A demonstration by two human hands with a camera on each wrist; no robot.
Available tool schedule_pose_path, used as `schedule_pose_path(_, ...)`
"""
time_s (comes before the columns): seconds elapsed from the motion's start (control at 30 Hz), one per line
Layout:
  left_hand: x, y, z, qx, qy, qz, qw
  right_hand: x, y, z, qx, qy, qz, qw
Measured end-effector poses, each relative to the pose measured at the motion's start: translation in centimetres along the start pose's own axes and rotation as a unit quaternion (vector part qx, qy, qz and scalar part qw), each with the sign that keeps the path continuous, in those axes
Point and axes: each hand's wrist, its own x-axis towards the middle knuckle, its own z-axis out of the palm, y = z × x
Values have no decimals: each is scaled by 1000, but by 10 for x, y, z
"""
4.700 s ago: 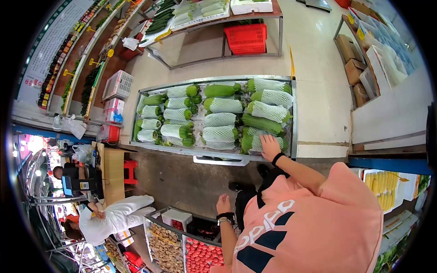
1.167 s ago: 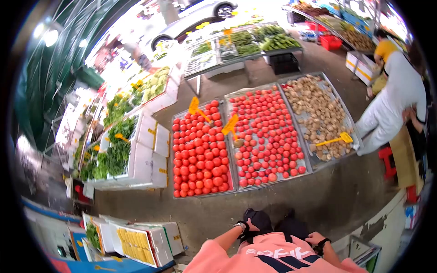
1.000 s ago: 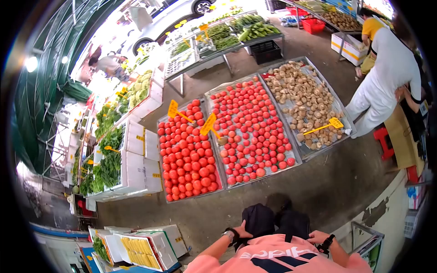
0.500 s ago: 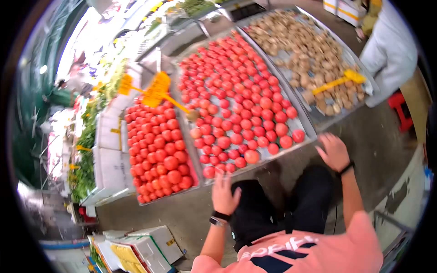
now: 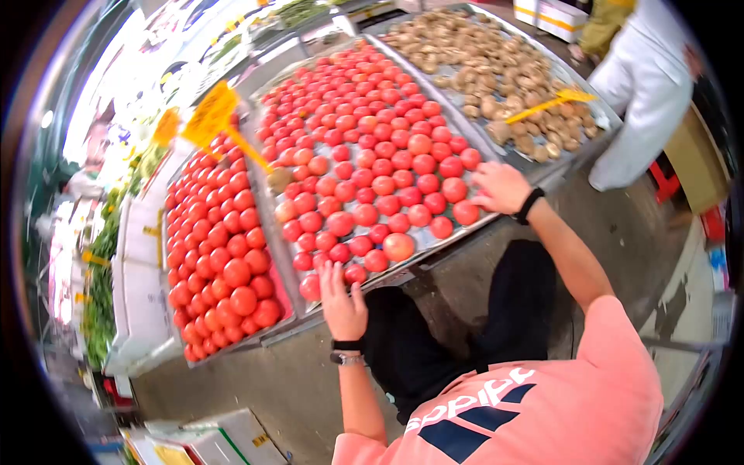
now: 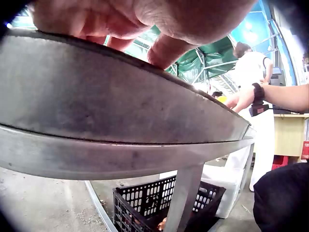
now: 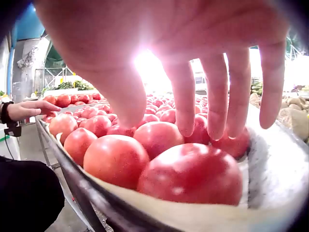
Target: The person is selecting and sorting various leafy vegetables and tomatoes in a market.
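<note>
In the head view, my left hand (image 5: 343,306) lies at the front edge of the middle tray, fingers straight and pointing at a small tomato (image 5: 356,273). The left wrist view has that hand (image 6: 145,19) over the tray's grey metal side (image 6: 120,96), fingertips hidden behind the rim. My right hand (image 5: 502,188) reaches over the front right corner of the same tray. Seen from the right wrist, its fingers (image 7: 217,96) are extended and spread, hanging down close over pinkish-red tomatoes (image 7: 193,174). Neither hand grips anything.
Redder tomatoes (image 5: 225,256) fill the left tray; brown mushrooms (image 5: 496,70) lie in the right one. A yellow price tag (image 5: 209,116) leans over the trays. Below stands a black crate (image 6: 145,198). A person in white (image 5: 643,85) is at the right; foam boxes (image 5: 143,279) flank the left.
Earlier my right hand rested on netted gourds at another stand. I have since turned to the tomato trays; over the last half second, both hands moved in to the middle tray's front edge.
</note>
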Motion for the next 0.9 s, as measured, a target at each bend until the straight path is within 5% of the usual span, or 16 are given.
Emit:
schedule_pose_path(0.17, 1, -8, -1, -32, 28, -16, 999, 5, 17, -4, -28, -157, 65, 985)
schedule_pose_path(0.4, -2, -13, 3, -75, 50, -12, 996, 9, 18, 7, -55, -157, 48, 985)
schedule_pose_path(0.5, -3, -21, 4, -84, 42, -16, 995, 8, 37, 22, -86, -79, 34, 993)
schedule_pose_path(0.9, -6, -23, 4, -128, 57, -35, 990, 19, 32, -5, -18, -131, -16, 991)
